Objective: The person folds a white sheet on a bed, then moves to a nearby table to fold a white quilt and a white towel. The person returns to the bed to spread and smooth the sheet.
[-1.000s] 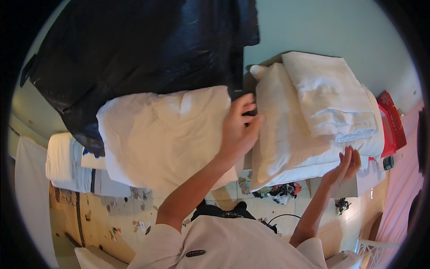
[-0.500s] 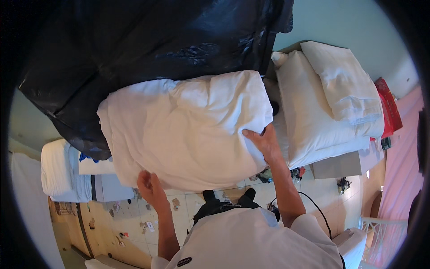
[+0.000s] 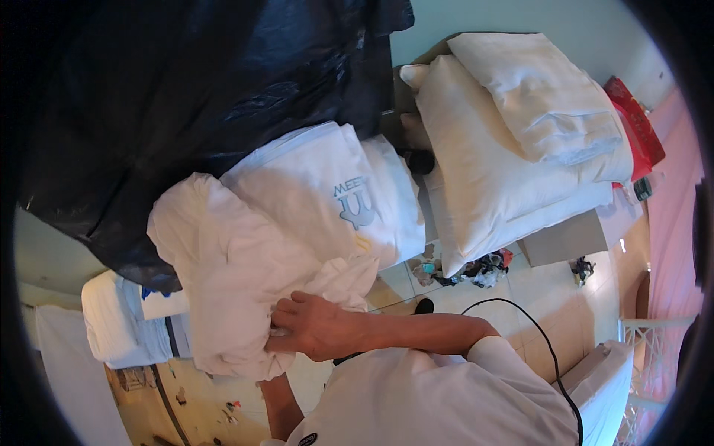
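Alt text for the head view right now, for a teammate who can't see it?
A person's right hand curls against bunched white cloth that overlaps a white cloth with a blue print; the left hand is hidden behind the bunched cloth. Black plastic sheeting fills the upper left, and white pillows are stacked at right.

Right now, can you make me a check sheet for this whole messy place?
Surface: tiled floor; what is under the cloths is hidden.
Job's things: bunched white cloth partly over a white cloth with a blue print.
Clutter: scraps on the floor.
Hands: right hand touches the bunched white cloth, fingers bent; left hand hidden behind it.
Cables: one black cable, curving beside the person.
Surroundings: black sheet, pillows, red bag, pink curtain.
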A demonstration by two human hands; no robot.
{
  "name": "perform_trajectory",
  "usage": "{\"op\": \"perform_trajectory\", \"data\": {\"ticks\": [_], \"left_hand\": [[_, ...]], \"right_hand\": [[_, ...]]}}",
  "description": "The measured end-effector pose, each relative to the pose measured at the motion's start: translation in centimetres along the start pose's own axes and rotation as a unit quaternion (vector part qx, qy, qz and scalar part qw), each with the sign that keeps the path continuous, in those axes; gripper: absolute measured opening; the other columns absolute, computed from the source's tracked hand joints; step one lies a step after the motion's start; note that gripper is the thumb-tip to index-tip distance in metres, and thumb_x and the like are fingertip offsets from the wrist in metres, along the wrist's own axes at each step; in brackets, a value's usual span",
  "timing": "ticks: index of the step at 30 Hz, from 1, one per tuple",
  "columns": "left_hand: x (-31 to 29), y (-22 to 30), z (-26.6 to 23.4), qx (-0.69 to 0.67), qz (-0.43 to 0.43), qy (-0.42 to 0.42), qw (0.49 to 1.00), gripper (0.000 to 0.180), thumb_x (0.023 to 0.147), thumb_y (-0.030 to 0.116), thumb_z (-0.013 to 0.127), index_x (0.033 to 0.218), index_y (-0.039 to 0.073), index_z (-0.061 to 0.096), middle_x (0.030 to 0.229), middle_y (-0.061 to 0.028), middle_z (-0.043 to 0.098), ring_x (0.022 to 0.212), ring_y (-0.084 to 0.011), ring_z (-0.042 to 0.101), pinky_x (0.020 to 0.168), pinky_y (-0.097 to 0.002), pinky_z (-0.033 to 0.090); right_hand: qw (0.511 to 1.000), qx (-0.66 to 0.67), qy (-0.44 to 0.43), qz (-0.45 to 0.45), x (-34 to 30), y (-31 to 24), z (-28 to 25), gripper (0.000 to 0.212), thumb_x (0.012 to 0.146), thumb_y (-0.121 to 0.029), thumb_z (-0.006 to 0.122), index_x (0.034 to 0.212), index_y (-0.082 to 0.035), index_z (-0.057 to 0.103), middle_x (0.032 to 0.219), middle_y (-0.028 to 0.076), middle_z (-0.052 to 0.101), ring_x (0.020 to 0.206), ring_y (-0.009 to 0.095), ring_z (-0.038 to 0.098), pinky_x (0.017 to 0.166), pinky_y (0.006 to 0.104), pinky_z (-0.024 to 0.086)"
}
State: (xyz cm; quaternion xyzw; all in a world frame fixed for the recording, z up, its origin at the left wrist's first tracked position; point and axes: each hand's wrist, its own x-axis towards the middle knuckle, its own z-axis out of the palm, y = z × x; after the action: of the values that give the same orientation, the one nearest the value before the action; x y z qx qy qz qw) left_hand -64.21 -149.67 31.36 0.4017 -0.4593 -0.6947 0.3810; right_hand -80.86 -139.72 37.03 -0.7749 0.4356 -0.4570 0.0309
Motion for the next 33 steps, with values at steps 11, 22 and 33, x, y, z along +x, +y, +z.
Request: {"op": "perform_trajectory", "data": {"ticks": [11, 22, 33], "left_hand": [[0.3, -2.6, -3.1, 0.184, 0.124, -0.129, 0.966, 0.045, 0.089, 0.029, 0.055, 0.124, 0.004, 0.045, 0.121, -0.0053, 0.049, 0.108, -0.0167, 0.049, 0.083, -0.0365, 0.047], [-2.0, -2.2, 3.3, 0.025, 0.033, 0.092, 0.995, 0.047, 0.092, 0.031, 0.051, 0.131, 0.005, 0.042, 0.125, -0.0076, 0.048, 0.113, -0.0184, 0.047, 0.085, -0.0374, 0.047], [-0.8, -3.1, -1.1, 0.012, -0.025, 0.138, 0.990, 0.036, 0.089, 0.033, 0.054, 0.111, 0.005, 0.048, 0.109, -0.0071, 0.054, 0.099, -0.0162, 0.054, 0.068, -0.0365, 0.052]], "right_hand": [[0.983, 0.078, 0.121, 0.115, -2.3, 0.9, -1.4, 0.047, 0.058, 0.000, 0.061, 0.103, -0.010, 0.055, 0.087, 0.008, 0.054, 0.084, 0.030, 0.051, 0.069, 0.0387, 0.040], [0.940, 0.089, 0.126, 0.303, -2.8, 3.3, -5.2, 0.077, 0.064, -0.023, 0.076, 0.127, -0.004, 0.036, 0.104, 0.019, 0.058, 0.094, 0.038, 0.056, 0.076, 0.0403, 0.046], [0.970, 0.117, 0.108, 0.183, 1.5, 1.1, -4.7, 0.037, 0.068, -0.010, 0.067, 0.103, -0.004, 0.056, 0.087, 0.016, 0.060, 0.078, 0.035, 0.060, 0.066, 0.0341, 0.048]]}}
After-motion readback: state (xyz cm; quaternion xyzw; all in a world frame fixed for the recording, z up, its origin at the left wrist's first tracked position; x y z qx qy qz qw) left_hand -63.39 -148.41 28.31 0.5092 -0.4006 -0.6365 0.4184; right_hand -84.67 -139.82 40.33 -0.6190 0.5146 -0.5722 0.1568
